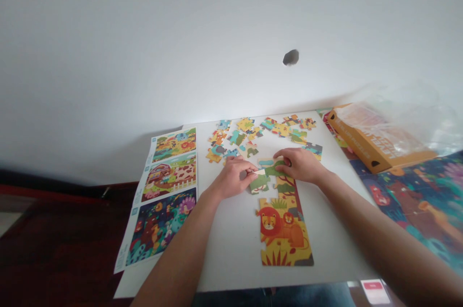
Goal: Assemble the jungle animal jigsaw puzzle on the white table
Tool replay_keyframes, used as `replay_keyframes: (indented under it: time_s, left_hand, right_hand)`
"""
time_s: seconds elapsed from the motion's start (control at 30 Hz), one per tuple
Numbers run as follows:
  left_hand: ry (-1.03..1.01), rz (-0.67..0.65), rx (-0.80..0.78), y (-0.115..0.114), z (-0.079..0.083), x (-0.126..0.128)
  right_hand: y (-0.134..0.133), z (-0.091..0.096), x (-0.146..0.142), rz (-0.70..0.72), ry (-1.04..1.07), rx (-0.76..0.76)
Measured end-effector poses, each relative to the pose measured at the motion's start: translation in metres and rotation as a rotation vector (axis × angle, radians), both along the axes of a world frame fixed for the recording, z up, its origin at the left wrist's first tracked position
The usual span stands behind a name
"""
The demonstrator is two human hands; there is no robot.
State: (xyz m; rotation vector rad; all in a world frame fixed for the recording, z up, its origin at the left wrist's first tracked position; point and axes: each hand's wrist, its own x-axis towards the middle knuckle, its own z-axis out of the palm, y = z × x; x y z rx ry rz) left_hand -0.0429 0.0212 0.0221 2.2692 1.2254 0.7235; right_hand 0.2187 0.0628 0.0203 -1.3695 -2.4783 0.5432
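Observation:
My left hand and my right hand meet over the middle of a white table. Both pinch green jigsaw pieces: the left fingers close on a green piece, the right fingers on another green piece touching it. Just below them lies the joined part of the puzzle, showing two lions on yellow ground. Its top edge reaches the held pieces.
Several loose puzzle pieces lie scattered at the table's far side. A reference sheet with three pictures hangs over the left edge. An orange box under clear plastic sits at the right, on a finished dark puzzle. A white wall stands behind.

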Motion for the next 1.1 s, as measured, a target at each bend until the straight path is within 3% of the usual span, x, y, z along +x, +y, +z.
replay_keyframes:
  time_s: [0.43,0.6,0.83,1.1]
  left_hand:
    - [-0.118,0.023,-0.083,-0.004,-0.003,0.012]
    - [-0.067,-0.043,-0.103,-0.008,0.004,0.012]
    - [0.024,-0.167,-0.247,-0.011,0.009,0.007]
    - [0.055,-0.003,-0.350,-0.010,0.004,0.013]
  right_hand:
    - [-0.001,0.000,0.000,0.008,0.027,-0.008]
    - [-0.001,0.002,-0.001,0.015,0.023,-0.011]
    - [-0.001,0.001,-0.001,0.010,0.032,-0.011]
    - [-0.001,0.002,-0.001,0.013,0.024,-0.014]
